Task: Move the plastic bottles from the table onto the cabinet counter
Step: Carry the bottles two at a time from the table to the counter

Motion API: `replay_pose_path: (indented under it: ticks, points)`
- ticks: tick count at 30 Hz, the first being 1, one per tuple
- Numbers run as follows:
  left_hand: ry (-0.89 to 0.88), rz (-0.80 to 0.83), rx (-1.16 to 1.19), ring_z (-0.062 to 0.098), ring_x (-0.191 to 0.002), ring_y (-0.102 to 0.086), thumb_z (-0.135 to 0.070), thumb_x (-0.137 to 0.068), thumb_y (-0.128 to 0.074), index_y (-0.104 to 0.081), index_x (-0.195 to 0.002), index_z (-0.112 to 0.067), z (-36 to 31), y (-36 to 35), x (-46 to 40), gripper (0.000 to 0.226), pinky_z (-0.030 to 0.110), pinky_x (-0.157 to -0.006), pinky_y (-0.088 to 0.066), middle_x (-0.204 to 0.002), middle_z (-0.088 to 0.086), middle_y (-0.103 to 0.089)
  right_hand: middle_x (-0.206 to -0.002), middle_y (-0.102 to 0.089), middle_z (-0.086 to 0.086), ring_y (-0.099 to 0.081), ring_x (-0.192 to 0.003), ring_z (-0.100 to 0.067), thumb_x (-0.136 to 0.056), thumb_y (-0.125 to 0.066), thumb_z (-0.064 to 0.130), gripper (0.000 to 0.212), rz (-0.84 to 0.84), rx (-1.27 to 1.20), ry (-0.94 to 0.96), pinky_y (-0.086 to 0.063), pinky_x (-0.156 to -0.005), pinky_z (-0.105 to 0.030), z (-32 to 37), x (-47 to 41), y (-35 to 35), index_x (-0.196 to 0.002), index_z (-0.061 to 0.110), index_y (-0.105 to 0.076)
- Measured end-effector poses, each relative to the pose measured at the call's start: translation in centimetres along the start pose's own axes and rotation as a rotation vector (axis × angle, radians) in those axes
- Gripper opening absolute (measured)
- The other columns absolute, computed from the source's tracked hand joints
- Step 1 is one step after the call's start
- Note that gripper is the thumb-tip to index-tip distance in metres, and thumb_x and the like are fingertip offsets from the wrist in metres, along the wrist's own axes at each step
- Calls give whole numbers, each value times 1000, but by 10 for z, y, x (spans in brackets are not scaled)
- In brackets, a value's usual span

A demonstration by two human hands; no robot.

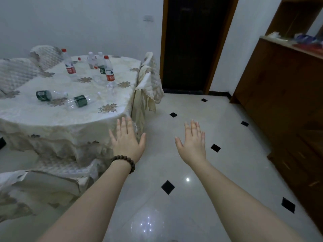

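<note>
- Stretching across the lower half of the view, your two bare forearms reach forward over the pale tiled floor [183,109] with its small black diamond insets; both arms are cut off by the bottom edge.
- Your round table [43,119], on the left under a cream embroidered cloth, is cropped by the left edge, and the draped cloth hides its legs.
- Your wooden cabinet [279,95] runs along the right wall and leaves the view at the right; only a narrow strip of its counter [286,45] shows, and the things lying on it are too blurred to name.
- Covered chairs [148,81] stand around the table, with the near one at lower left only partly in view.
- Your left hand [126,138] is flat, released and holding nothing, fingers spread, just in front of the hanging edge of the cloth; a dark bead bracelet [126,162] circles that wrist.
- Your right hand [193,141] is likewise released and holds nothing, fingers straight, over bare floor between table and cabinet.
- All the plastic bottles are on the table: a red-capped one [69,64] stands at the back, a cluster [103,67] stands near the far middle, and two with dark labels [43,95] [80,101] lie on their sides nearer you.
- Clear bottles without labels [110,88] near the right rim blend into the cloth, so you cannot count them reliably.
</note>
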State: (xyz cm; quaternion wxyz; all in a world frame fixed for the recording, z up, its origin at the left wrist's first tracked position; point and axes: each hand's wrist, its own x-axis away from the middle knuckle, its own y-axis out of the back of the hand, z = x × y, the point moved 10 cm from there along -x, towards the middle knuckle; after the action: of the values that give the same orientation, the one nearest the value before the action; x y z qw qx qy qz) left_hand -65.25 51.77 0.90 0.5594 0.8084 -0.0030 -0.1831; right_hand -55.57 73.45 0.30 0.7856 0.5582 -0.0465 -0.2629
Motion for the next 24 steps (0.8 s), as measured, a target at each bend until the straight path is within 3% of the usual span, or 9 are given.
replay_pose_path:
  ticks: [8, 24]
  points:
    - [170, -22, -47, 22, -148, 2, -54, -93, -34, -6, -152, -15, -22, -29, -98, 75, 53, -116, -1, -160, 6, -7, -162, -3, -6, 5, -149, -19, -96, -39, 45, 67, 60, -46, 163, 3, -120, -43, 3, -145, -28, -152, 17, -15]
    - [493, -83, -152, 23, -147, 3, -54, -94, -30, -4, -152, -13, 94, -78, -250, 75, 53, -116, 0, -160, 7, -5, -161, -7, -7, 4, -149, -20, -95, -43, 44, 67, 190, -126, 468, 5, -119, -42, 125, -341, -158, -151, 15, -20]
